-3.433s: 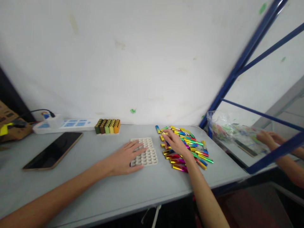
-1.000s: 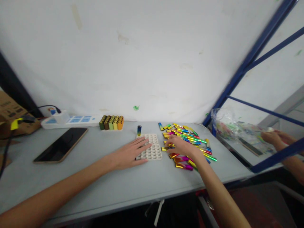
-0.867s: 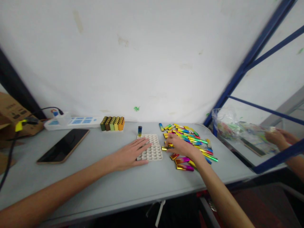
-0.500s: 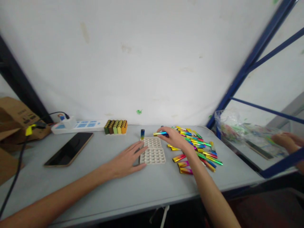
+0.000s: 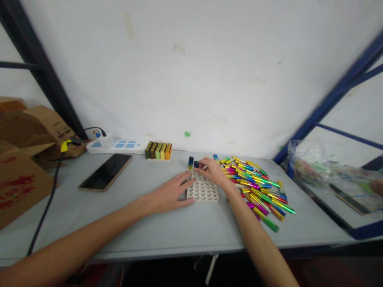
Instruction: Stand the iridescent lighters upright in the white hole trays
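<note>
A white tray [image 5: 202, 191] with rows of round holes lies on the table. My left hand [image 5: 172, 194] rests at its left edge with the fingers spread, holding nothing. In the tray's back left corner stands a shiny blue-and-gold tube [image 5: 190, 162]. Just right of it, my right hand [image 5: 211, 170] pinches a second dark blue tube [image 5: 196, 164], upright over the back row; its lower end is hidden by my fingers. To the right of my right wrist lies a loose pile of shiny multicoloured tubes [image 5: 257, 183].
A filled block of green, brown and orange tubes [image 5: 158, 151] stands near the wall. To the left are a phone [image 5: 106, 172], a white power strip [image 5: 127, 146], a black cable [image 5: 49, 203] and cardboard boxes [image 5: 24, 175]. A clear plastic bag [image 5: 308, 161] sits beyond the blue frame.
My right hand has moved left from beside the pile to the tray's back row, turning the tube from lying flat to upright. My left hand stays at the tray. The camera view has shifted.
</note>
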Demonstrator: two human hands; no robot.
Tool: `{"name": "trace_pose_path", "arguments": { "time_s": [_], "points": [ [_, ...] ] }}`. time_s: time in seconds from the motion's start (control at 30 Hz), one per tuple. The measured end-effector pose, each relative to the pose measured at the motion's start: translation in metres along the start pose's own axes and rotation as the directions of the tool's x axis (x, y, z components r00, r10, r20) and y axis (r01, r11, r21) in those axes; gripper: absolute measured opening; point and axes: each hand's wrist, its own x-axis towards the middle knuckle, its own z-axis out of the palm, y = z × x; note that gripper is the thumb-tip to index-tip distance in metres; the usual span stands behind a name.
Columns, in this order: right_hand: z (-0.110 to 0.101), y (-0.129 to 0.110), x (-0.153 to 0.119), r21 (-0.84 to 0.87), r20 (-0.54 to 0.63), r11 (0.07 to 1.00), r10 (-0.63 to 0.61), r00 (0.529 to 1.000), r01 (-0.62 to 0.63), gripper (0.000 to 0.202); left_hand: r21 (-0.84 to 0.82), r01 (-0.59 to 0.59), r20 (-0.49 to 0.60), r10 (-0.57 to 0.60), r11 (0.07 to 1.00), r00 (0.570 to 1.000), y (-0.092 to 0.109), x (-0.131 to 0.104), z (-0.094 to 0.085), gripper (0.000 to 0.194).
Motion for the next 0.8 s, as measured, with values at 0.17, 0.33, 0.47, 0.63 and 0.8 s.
{"name": "trace_pose_path", "arguments": {
  "time_s": [0.17, 0.33, 0.47, 0.63, 0.8],
  "points": [
    [0.007, 0.003, 0.0, 0.033, -0.013, 0.999, -0.035, 0.999, 0.035, 0.01, -0.009, -0.019, -0.019, 0.019, 1.0, 1.0, 0.0, 0.001, 0.0, 0.067],
    [0.009, 0.008, 0.003, 0.073, -0.053, 0.997, 0.028, 0.998, -0.024, 0.014, 0.0, -0.01, -0.001, 0.01, 1.0, 1.0, 0.002, 0.002, -0.002, 0.068],
    [0.009, 0.014, 0.005, 0.131, -0.087, 0.987, 0.108, 0.99, -0.096, 0.015, 0.01, 0.003, 0.017, -0.003, 1.0, 1.0, 0.003, 0.002, -0.003, 0.069],
    [0.014, 0.018, 0.004, 0.225, -0.014, 0.967, 0.123, 0.992, -0.117, 0.012, 0.002, -0.003, 0.016, 0.003, 1.0, 1.0, 0.003, 0.002, -0.004, 0.068],
    [0.021, 0.019, 0.006, 0.193, -0.008, 0.974, 0.126, 0.992, -0.122, 0.013, 0.0, -0.006, 0.019, 0.006, 1.0, 1.0, 0.002, 0.002, -0.004, 0.068]
  ]
}}
